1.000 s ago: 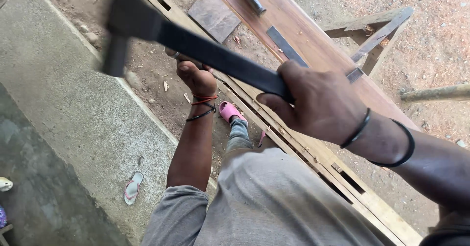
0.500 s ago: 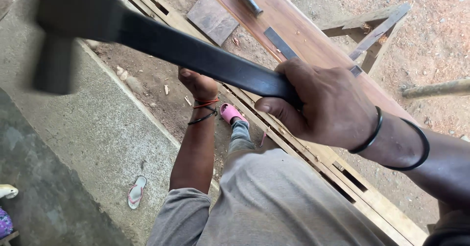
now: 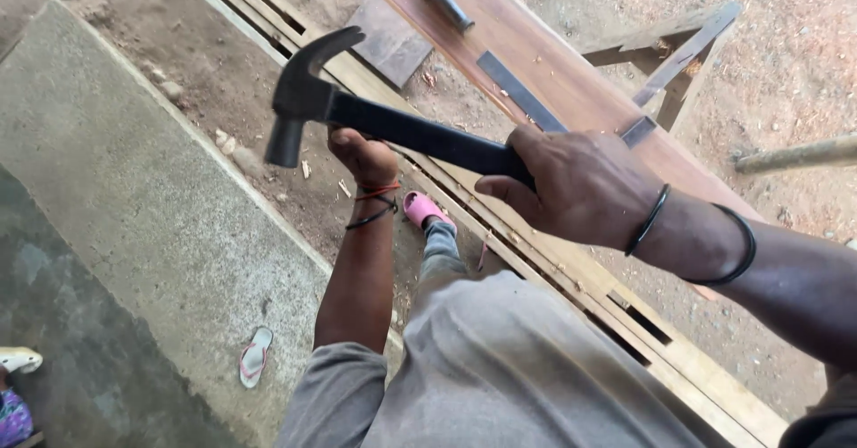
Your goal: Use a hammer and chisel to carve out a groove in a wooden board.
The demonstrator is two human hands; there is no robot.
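Two hands are working over a long, pale wooden slatted frame (image 3: 571,278) lying on sandy ground. The right hand (image 3: 580,185) is gripping a black claw hammer (image 3: 384,122) low on its stiff handle, its heavy steel head raised just above the left hand (image 3: 361,155); whether that hand is holding anything cannot be told.

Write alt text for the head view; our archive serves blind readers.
A person's right hand grips the black handle of a claw hammer, raised over a long wooden frame. The left hand rests at the frame's edge below the hammer. A reddish plank, a pink sandal and sandy ground lie beyond.
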